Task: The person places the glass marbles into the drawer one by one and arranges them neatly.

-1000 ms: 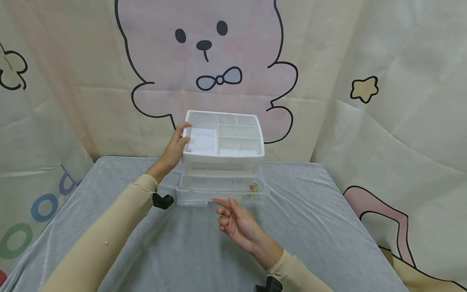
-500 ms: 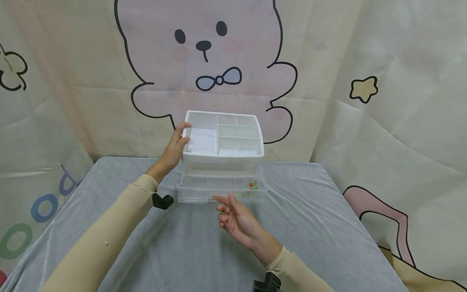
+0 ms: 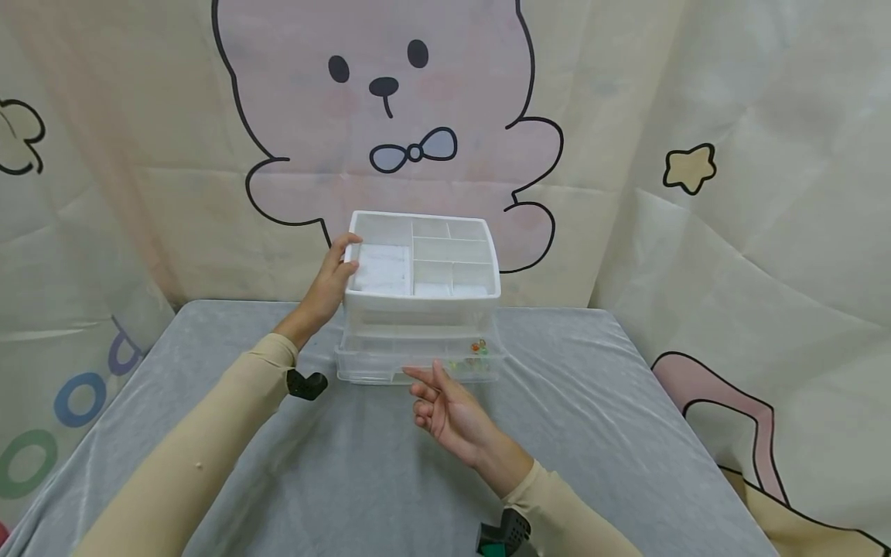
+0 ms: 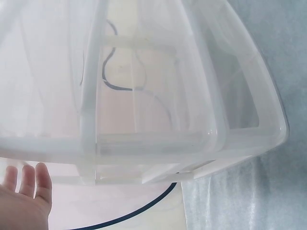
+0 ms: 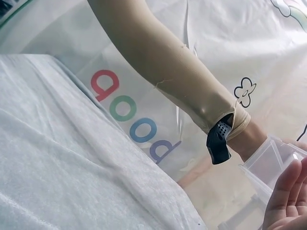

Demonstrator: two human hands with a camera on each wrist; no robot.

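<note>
A white-rimmed, clear plastic drawer organizer [image 3: 422, 295] stands on the table, its top tray split into compartments. My left hand [image 3: 327, 286] holds the left side of its rim; in the left wrist view several fingers [image 4: 43, 184] show beside the translucent wall. The bottom drawer [image 3: 369, 370] sticks out a little at the front. Small orange and green beads or similar pieces [image 3: 479, 347] lie in its right part. My right hand [image 3: 455, 422] touches the drawer front near the notch, index finger pointing left, thumb raised, remaining fingers loosely bent.
A grey cloth [image 3: 578, 418] covers the table. Behind it hangs a printed backdrop [image 3: 612, 93] with a bear figure, close to the organizer's rear. A black camera [image 3: 306, 384] is strapped to the left wrist, another camera [image 3: 503, 532] to the right.
The bottom drawer has slid slightly inward, away from me, with my right hand following its front. My left hand keeps its place on the organizer. The head view has shifted a little.
</note>
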